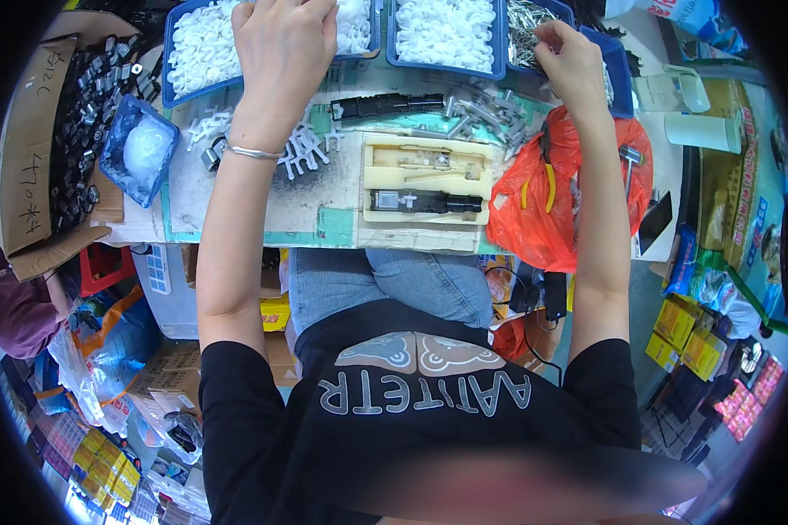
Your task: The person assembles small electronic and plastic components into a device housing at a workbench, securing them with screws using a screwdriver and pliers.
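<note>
My left hand reaches over a blue bin of small white plastic parts; its fingertips pass the upper edge of the picture, so what they touch is hidden. At the bin of thin silvery metal pieces, my right hand has its fingers curled together at the near side; whatever is in them is too small to make out. Between my arms lies a cream fixture with a black housing set in its lower slot. Another black part rests just beyond it.
White branched parts and grey cylinders lie loose on the table. Yellow-handled pliers rest on a red plastic bag beneath my right forearm. A carton of dark metal pieces and a blue tray stand left.
</note>
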`<state>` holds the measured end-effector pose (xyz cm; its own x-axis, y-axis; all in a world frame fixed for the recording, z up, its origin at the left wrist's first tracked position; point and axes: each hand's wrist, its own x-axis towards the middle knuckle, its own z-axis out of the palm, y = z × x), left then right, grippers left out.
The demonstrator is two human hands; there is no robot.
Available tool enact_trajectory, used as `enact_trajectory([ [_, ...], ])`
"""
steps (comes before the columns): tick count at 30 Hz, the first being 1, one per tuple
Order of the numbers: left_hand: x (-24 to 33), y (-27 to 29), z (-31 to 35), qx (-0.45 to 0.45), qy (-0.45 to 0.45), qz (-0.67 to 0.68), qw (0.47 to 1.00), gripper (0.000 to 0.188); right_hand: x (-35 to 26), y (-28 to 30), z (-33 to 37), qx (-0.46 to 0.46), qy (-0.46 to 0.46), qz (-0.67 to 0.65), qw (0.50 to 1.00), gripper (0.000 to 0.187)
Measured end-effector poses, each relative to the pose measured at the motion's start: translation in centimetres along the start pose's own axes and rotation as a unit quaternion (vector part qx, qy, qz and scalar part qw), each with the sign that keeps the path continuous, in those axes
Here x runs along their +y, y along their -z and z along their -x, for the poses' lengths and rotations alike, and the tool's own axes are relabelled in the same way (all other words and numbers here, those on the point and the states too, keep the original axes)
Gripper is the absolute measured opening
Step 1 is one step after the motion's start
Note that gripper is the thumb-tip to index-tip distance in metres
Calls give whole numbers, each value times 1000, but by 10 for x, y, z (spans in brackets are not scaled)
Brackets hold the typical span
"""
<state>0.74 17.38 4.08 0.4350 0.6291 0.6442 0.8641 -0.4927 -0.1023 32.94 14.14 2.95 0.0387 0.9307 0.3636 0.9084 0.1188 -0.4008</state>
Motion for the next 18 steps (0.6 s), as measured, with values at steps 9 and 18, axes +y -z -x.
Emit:
enact_trajectory([
  [9,16,12,19,32,182,372,910,13,4,1,0,-7,124,143,982,13],
  [18,50,30,34,-72,327,671,662,17,4,-4,-12,-1,170,-386,907,14],
])
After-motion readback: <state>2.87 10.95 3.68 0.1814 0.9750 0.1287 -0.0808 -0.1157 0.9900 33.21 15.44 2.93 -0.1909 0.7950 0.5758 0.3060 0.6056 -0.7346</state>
